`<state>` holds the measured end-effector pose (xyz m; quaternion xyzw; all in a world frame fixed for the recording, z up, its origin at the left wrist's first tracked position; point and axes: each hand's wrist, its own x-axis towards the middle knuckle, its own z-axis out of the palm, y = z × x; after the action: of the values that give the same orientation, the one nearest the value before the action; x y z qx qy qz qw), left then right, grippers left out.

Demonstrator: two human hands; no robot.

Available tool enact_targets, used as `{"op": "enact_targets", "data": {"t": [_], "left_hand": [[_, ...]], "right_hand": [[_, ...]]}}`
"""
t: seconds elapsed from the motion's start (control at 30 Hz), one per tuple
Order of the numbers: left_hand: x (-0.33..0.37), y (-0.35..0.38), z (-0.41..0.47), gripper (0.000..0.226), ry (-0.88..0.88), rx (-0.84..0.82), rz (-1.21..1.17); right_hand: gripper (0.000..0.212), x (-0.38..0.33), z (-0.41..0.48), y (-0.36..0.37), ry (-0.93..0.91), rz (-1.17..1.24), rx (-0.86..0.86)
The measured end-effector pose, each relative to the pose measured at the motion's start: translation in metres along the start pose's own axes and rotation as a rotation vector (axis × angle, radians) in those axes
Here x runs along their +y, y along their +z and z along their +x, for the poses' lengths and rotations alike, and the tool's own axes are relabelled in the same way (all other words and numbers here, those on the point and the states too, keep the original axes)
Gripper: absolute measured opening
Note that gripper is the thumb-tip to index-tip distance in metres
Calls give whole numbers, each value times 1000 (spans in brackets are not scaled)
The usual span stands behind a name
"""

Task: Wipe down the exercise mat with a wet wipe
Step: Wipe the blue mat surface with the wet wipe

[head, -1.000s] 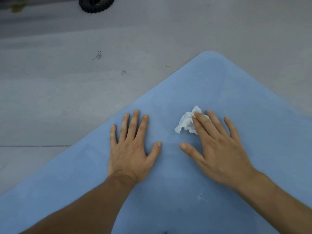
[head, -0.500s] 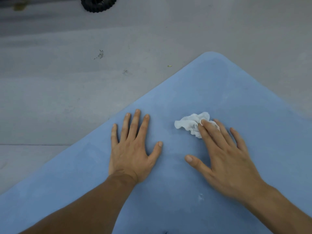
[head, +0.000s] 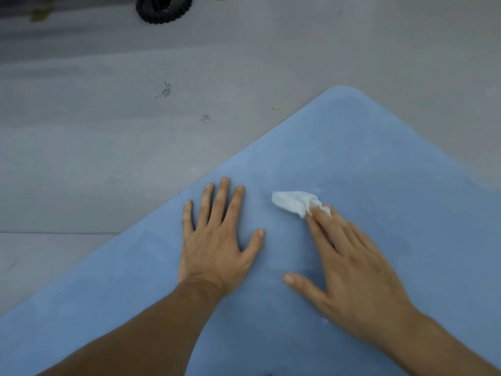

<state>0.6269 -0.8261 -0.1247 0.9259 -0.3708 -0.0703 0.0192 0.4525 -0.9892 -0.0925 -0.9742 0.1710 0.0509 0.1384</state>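
Note:
A light blue exercise mat (head: 379,164) lies on the floor, one rounded corner pointing away from me. My left hand (head: 217,240) rests flat on the mat, fingers spread and straight. My right hand (head: 352,261) lies to its right, its straight fingertips pressing the near end of a crumpled white wet wipe (head: 292,200) onto the mat. Most of the wipe sticks out to the left beyond the fingertips. The right hand is slightly blurred.
Grey floor (head: 108,158) surrounds the mat, with small dark smudges (head: 164,90) and a tiny yellow-green speck (head: 275,108). A black toothed ring-shaped object (head: 162,9) sits on the floor at the top edge.
My right hand has slid back toward me and to the right, dragging the wipe, which now trails out to the left of the fingertips. My left hand has stayed put.

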Motion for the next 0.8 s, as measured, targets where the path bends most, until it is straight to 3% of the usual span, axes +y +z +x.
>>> {"op": "enact_targets", "data": {"t": [0.17,0.43,0.57,0.8], "left_hand": [[0,1,0,81,-6,8,1],[-1,5,1,79,-9,32,2],[-2,6,0,79,-13,34,-1],[-3,7,1,75,-6,41,-17]], "right_hand": [[86,9,-6,10,-15,-48,29],[90,19,66,3,85,-73,66],[71,27,44,10,6,-34,60],[83,25,-7,10,-4,-55,8]]}}
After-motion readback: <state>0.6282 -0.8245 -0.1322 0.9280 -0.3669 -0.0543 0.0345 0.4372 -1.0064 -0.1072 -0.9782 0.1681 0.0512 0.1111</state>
